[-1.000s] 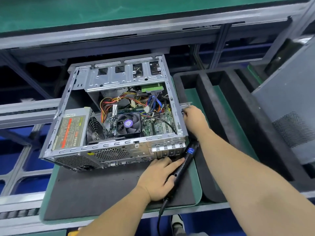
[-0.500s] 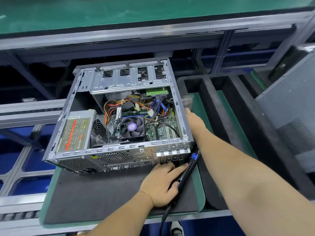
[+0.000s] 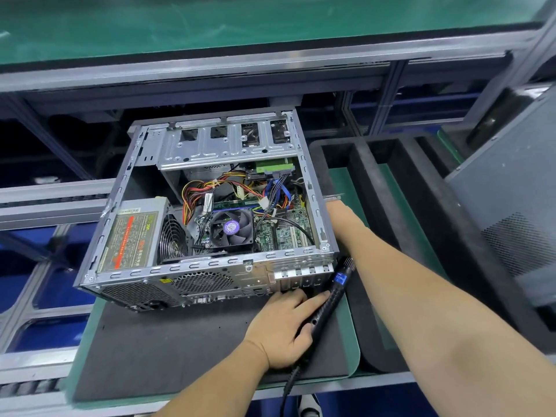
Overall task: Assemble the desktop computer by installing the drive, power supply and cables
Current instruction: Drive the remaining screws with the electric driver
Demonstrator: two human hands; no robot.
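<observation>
The open computer case (image 3: 210, 266) lies on its side on a black mat. Inside it are the power supply (image 3: 132, 236) at the left, the CPU fan (image 3: 231, 227) in the middle, and coloured cables (image 3: 210, 188) below the drive cage (image 3: 228, 145). My left hand (image 3: 282, 326) grips a black electric screwdriver (image 3: 340, 279) at the case's rear right corner. My right hand (image 3: 343, 215) is against the outside of the case's right wall. Its fingertips hold a thin metal strip (image 3: 333, 197), and the fingers are mostly hidden.
The black mat (image 3: 180, 341) lies on a green tray. A black foam tray (image 3: 376, 191) with long compartments stands to the right, and a grey side panel (image 3: 511, 221) leans beyond it. Conveyor rails (image 3: 45, 206) run at the left, under a green shelf (image 3: 240, 22).
My right hand and the metal strip have shifted slightly along the case's right wall. My left hand and the screwdriver stay where they were.
</observation>
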